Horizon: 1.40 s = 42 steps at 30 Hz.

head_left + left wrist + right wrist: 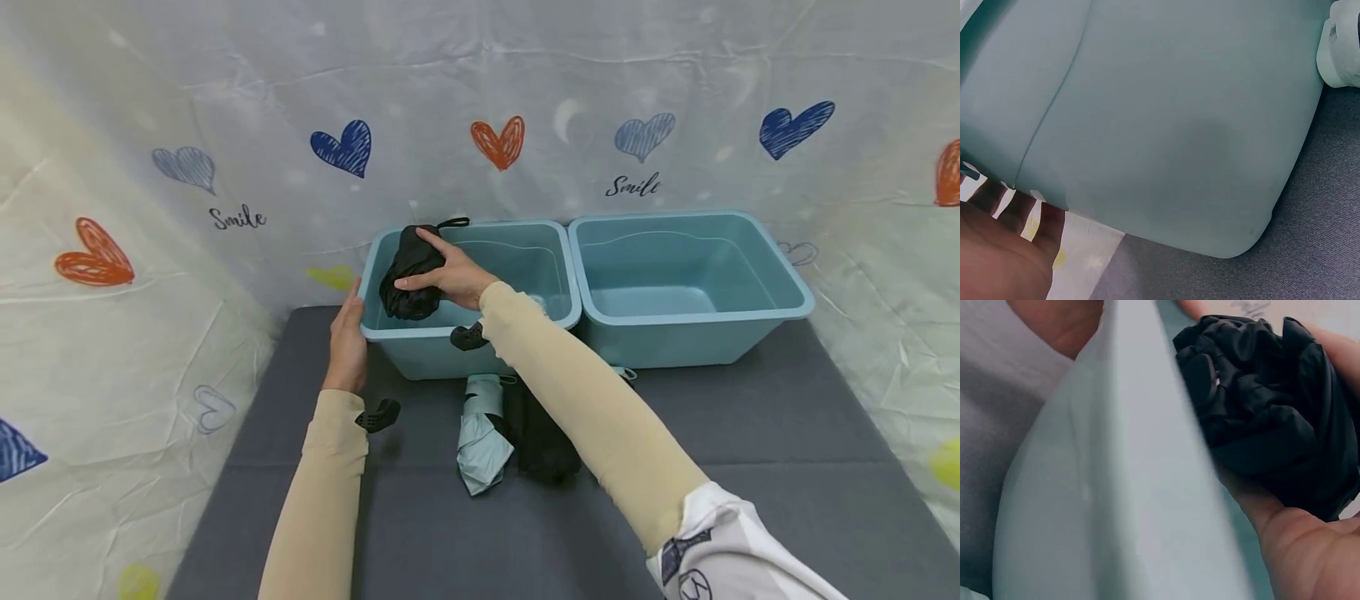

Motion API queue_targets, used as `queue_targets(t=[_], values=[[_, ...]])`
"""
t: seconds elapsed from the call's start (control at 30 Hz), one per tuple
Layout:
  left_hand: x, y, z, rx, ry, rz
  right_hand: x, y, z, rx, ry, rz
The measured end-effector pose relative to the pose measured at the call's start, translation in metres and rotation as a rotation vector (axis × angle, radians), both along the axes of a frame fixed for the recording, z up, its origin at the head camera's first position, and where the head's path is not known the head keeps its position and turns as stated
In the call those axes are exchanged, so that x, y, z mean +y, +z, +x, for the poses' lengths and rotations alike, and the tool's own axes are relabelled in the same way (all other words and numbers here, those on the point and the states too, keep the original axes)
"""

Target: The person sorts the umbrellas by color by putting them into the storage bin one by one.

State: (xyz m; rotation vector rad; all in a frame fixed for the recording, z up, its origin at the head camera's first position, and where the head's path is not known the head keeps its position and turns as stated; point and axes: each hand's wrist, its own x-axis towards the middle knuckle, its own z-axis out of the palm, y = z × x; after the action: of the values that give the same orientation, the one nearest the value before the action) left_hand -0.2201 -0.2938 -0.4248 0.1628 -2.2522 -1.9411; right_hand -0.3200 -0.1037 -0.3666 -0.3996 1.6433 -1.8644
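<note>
My right hand (pixel 463 282) grips a black folded umbrella (pixel 411 271) by its bunched fabric, thumb on the near side and fingers on the far side. The umbrella is tilted inside the left end of the left light-blue bin (pixel 405 333), its wrist loop toward the back rim. In the right wrist view the bunched black fabric (pixel 1266 394) is close past the bin's rim. My left hand (pixel 347 350) rests with extended fingers against the outside of that bin's left wall. The left wrist view shows its fingers (pixel 1047 231) passing behind the wall's edge.
A second light-blue bin (pixel 697 342) stands directly to the right. In front of the left bin, a pale-blue folded umbrella (pixel 483 450) and a black folded umbrella (pixel 543 450) lie on the grey tabletop (pixel 420 533). A heart-printed curtain (pixel 420 92) hangs behind.
</note>
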Motion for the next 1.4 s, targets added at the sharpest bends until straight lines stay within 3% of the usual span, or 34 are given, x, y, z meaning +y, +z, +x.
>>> queue_targets(t=[0.33, 1.07, 1.2, 1.4], values=[[0.015, 0.024, 0.016, -0.012, -0.015, 0.032, -0.015, -0.015, -0.001, -0.007, 0.086, 0.152], [0.018, 0.023, 0.02, -0.02, -0.018, 0.055, -0.029, -0.025, 0.002, 0.13, 0.155, 0.39], [0.017, 0.024, 0.02, -0.018, -0.022, 0.053, -0.03, -0.022, 0.005, 0.142, 0.178, 0.424], [0.015, 0.026, 0.019, -0.001, -0.017, 0.049, -0.029, -0.004, 0.014, 0.061, 0.206, 0.408]])
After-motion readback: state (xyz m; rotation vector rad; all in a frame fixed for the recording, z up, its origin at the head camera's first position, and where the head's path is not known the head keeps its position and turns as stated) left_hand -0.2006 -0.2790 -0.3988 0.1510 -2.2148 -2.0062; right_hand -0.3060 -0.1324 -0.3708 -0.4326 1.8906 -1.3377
